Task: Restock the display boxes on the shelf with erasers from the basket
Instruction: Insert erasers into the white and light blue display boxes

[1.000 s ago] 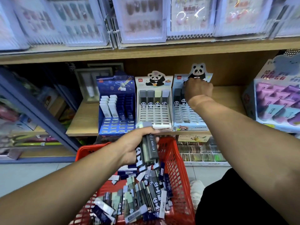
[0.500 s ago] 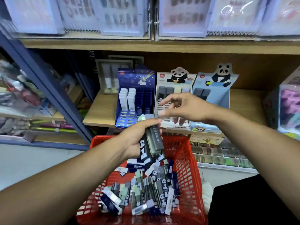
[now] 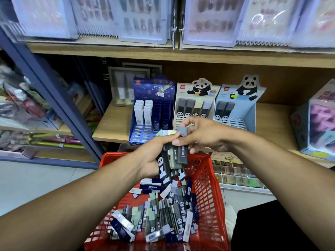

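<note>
My left hand (image 3: 151, 158) grips a bundle of panda-sleeved erasers (image 3: 171, 160) above the red basket (image 3: 208, 178). My right hand (image 3: 203, 134) pinches one grey eraser (image 3: 182, 147) at the top of that bundle. Many loose erasers (image 3: 163, 211) lie in the basket. On the wooden shelf stand three display boxes: a dark blue one (image 3: 152, 113) at the left, a white panda one (image 3: 195, 105) in the middle with a row of erasers at its back, and a light blue panda one (image 3: 237, 107) holding two grey erasers.
A purple box (image 3: 319, 120) stands at the shelf's right end. A framed box (image 3: 126, 86) sits behind the blue display. Packs of press-on nails (image 3: 145, 19) fill the upper shelf. A blue upright (image 3: 54, 98) slants at the left. Small goods (image 3: 235, 174) line the lower shelf.
My right hand came back from the light blue panda box to the bundle in my left hand and now pinches a grey eraser. The camera view shifted.
</note>
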### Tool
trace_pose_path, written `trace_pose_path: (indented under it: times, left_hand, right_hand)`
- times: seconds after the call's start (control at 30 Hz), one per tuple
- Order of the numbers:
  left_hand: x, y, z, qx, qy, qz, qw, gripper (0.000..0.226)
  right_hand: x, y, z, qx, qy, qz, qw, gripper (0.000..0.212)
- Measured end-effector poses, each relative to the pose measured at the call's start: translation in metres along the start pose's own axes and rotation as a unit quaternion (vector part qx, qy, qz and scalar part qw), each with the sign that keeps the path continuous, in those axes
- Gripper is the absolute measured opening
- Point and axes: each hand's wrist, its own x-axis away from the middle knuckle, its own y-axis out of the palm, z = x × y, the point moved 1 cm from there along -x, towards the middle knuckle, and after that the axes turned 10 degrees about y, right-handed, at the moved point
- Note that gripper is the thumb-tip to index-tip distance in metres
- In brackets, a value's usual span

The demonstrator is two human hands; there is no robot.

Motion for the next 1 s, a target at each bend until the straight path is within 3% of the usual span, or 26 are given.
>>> trace_pose_path:
  times: [0.1,0.23,0.33,0.43,0.53,0.67,0.77,0.9,1.0]
  left_hand:
    - [-0.002,-0.005,0.003,-0.02,0.005,0.055,0.998,0.034]
    - [-0.003,-0.02,0.012,-0.07,0.007,0.118,0.99,0.013]
    - [-0.004,-0.036,0.022,-0.066,0.008,0.146,0.987,0.01]
    - [-0.005,-0.044,0.026,-0.059,0.004,0.152,0.987,0.015]
    - [-0.006,-0.044,0.025,-0.066,0.0,0.151,0.986,0.019]
    - [-0.01,-0.044,0.027,-0.076,0.0,0.142,0.987,0.018]
    - [-0.014,-0.046,0.031,-0.076,0.0,0.133,0.988,0.014]
    - [-0.017,-0.049,0.035,-0.081,0.006,0.132,0.988,0.021]
    - [-0.016,-0.049,0.037,-0.082,0.003,0.13,0.988,0.022]
  right_hand:
    - [-0.006,-0.009,-0.002,-0.072,0.002,0.014,0.997,0.045]
    - [-0.017,-0.015,-0.006,-0.149,-0.047,0.102,0.982,0.031]
    - [-0.026,-0.02,-0.006,-0.104,-0.084,0.188,0.973,0.016]
    - [-0.035,-0.029,-0.004,-0.069,-0.093,0.248,0.962,0.023]
    - [-0.042,-0.033,-0.002,-0.068,-0.048,0.183,0.98,0.031]
    - [-0.046,-0.029,-0.005,-0.089,-0.014,0.095,0.991,0.017]
    - [-0.046,-0.03,-0.011,-0.089,-0.046,0.121,0.988,0.021]
    - [-0.048,-0.036,-0.009,-0.047,-0.058,0.211,0.975,0.019]
    - [-0.053,-0.04,-0.006,-0.051,-0.059,0.224,0.972,0.023]
